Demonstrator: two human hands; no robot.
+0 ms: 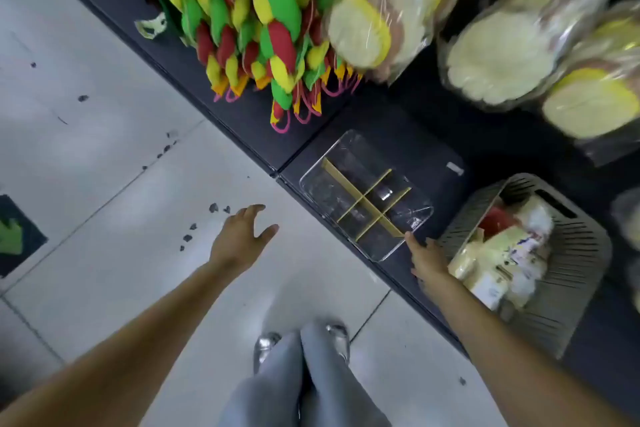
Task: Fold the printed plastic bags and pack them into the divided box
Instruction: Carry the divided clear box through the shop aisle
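Touching the divided box [367, 194], right hand [427, 258] fingers straight; left hand [242, 237] spread, apart.

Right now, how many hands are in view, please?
2. The left hand hovers open over the floor; the right hand touches the near corner of the box, beside the basket.

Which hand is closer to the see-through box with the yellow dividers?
The right hand. Its fingertips are at the near corner of the divided box. The left hand hovers open over the floor, apart from the box on its left side.
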